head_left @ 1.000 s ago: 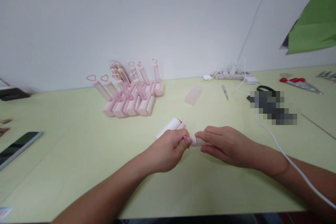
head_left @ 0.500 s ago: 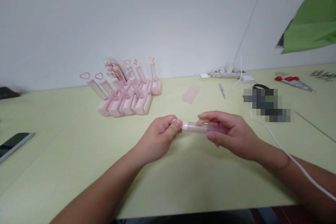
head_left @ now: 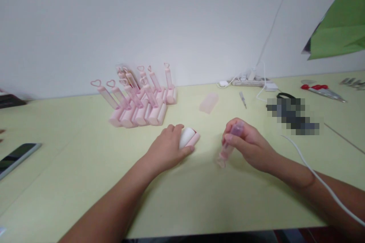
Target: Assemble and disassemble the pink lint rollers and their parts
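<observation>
My left hand [head_left: 168, 145] is closed around a rounded white-and-pink piece [head_left: 187, 137] low over the table; its underside is hidden. In my right hand [head_left: 248, 142] is a translucent pink tube [head_left: 228, 146], held tilted. The tube's heart-shaped end points down and is smeared by motion. The two held things are apart. Behind my left hand stand several similar pink tubes [head_left: 108, 97] with heart-shaped tops, rising from pink rounded bases [head_left: 129, 117] set close together. A flat pale pink piece [head_left: 209, 103] lies beyond my hands.
A small screwdriver [head_left: 243, 100] lies at the back, near a power strip [head_left: 248, 81] with plugs. Red-handled scissors [head_left: 323, 90] are at the right. A phone [head_left: 18, 157] lies at the left. A white cable [head_left: 319, 177] crosses over my right forearm.
My left hand has let go of the tube's end and now holds the white-and-pink piece. My right hand has tipped the tube from lying sideways to pointing its heart end down.
</observation>
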Demonstrator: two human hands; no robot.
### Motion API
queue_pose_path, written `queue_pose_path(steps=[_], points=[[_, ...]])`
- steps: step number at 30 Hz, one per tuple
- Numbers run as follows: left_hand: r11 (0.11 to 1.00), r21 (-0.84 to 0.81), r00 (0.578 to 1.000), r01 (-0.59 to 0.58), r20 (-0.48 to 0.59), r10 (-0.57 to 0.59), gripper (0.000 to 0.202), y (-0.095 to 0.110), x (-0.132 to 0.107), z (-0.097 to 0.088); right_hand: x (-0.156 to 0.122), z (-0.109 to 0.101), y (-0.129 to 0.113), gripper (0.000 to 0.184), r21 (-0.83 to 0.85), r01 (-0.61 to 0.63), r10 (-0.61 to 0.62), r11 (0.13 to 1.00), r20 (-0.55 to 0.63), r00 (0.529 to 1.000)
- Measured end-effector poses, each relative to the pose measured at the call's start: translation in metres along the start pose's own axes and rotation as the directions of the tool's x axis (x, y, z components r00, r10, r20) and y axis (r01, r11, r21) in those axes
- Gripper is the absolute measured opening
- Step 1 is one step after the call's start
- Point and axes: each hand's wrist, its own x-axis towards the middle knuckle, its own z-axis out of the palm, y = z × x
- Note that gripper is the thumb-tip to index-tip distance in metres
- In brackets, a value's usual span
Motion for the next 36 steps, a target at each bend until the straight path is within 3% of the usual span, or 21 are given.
queue_pose_path(steps=[5,9,11,13,16,18,21,26,36], points=[[0.982,-0.057,0.965,0.180,0.206,-0.165,0.050,0.000,0.003,0.000,-0.009,0.002,0.001,0.023,-0.181,0.056,-0.021,0.982,0.190,0.982],[0.899,-0.397,0.964,0.185,0.251,-0.088,0.044,0.008,0.005,-0.008,-0.011,0.000,-0.004,0.026,-0.278,0.156,-0.074,0.948,0.283,0.956],[0.769,-0.615,0.966,0.173,0.258,-0.011,0.045,0.012,0.005,-0.009,-0.011,0.001,-0.009,0.025,-0.271,0.183,-0.089,0.945,0.326,0.941],[0.561,-0.802,0.955,0.205,0.289,0.064,0.049,0.015,0.005,-0.007,-0.011,0.002,-0.013,0.025,-0.272,0.210,-0.105,0.939,0.356,0.928],[0.247,-0.917,0.917,0.313,0.359,0.171,0.049,0.018,0.003,0.000,-0.012,0.005,-0.016,0.022,-0.327,0.251,-0.125,0.911,0.362,0.924],[0.129,-0.924,0.901,0.361,0.381,0.208,0.048,0.019,0.002,0.003,-0.013,0.006,-0.015,0.021,-0.371,0.274,-0.139,0.887,0.351,0.926],[0.022,-0.924,0.899,0.382,0.377,0.225,0.043,0.021,0.001,0.006,-0.014,0.007,-0.012,0.032,-0.422,0.309,-0.171,0.853,0.332,0.927],[-0.025,-0.924,0.902,0.382,0.367,0.226,0.034,0.024,0.001,0.007,-0.013,0.008,-0.012,0.020,-0.496,0.360,-0.214,0.790,0.327,0.920],[-0.010,-0.931,0.913,0.365,0.356,0.200,0.040,0.023,0.002,0.009,-0.013,0.010,-0.016,0.026,-0.545,0.399,-0.187,0.737,0.403,0.896]])
